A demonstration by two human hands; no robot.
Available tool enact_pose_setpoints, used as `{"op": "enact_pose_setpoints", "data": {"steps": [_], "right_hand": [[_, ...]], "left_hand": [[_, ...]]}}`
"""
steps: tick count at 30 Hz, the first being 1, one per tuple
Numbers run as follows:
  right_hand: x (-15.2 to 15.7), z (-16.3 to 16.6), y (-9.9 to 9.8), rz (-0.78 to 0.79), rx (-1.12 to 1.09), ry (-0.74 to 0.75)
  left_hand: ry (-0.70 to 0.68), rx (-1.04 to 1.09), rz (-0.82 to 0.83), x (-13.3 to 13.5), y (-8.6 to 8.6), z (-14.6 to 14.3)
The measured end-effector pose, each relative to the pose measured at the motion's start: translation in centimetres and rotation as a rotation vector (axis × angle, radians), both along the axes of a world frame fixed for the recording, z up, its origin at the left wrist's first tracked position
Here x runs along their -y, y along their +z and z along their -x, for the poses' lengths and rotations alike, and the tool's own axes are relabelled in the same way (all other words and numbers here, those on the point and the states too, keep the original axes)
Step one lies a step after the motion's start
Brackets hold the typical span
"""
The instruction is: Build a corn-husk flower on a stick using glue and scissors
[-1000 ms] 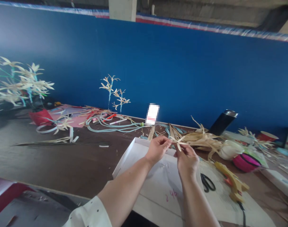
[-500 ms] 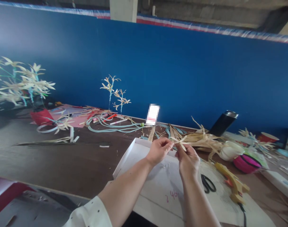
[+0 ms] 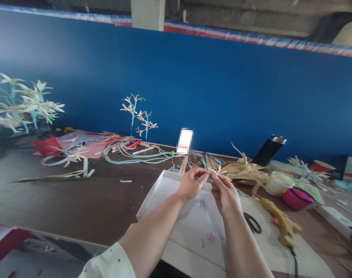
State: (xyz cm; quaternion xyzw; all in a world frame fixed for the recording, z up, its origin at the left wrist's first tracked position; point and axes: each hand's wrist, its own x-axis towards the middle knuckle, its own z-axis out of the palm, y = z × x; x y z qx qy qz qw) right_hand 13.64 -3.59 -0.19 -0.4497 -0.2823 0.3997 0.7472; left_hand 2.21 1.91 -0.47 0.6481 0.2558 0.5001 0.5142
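Observation:
Above a white cardboard box lid (image 3: 178, 220), my left hand (image 3: 193, 183) and my right hand (image 3: 226, 194) meet with fingertips pinched together. Between them is a small pale flower (image 3: 218, 170) of dried husk strips, partly covered by my fingers. A few of its petals stick out behind my right fingers. Both hands are closed on it near its base, which I cannot see clearly. Behind my hands lies a heap of dried husks (image 3: 248, 172).
Right of the box lie black-handled scissors (image 3: 253, 223), a yellow glue gun (image 3: 281, 224) and a pink pouch (image 3: 298, 198). A black flask (image 3: 270, 150) leans behind. A glowing phone (image 3: 185, 141) stands by the blue wall. Leftward are pale-blue cords (image 3: 135, 160) and a red pot (image 3: 47, 146) of husk flowers.
My right hand has turned and its fingers now cover more of the flower, whose spread petals showed plainly before. The camera view has shifted slightly.

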Motion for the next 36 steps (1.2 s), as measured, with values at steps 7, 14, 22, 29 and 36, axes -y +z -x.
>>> {"op": "enact_pose_setpoints", "data": {"steps": [7,14,22,29,36], "right_hand": [[0.0,-0.1,-0.4,0.004,0.036,0.002],[-0.2,-0.3,-1.2,0.049,0.182,-0.064],[-0.4,-0.5,-1.6,0.076,0.323,-0.107],[0.0,-0.1,-1.0,0.082,0.563,-0.153],[0.2,0.2,-0.5,0.066,0.681,-0.167]], "left_hand": [[-0.078,-0.020,-0.004,0.3,0.3,0.0],[-0.069,-0.041,0.029,0.1,-0.1,-0.2],[0.080,-0.078,-0.041,0.2,-0.1,0.0],[0.065,-0.046,-0.117,0.2,0.2,0.2],[0.049,-0.027,-0.089,0.1,0.3,0.2]]}}
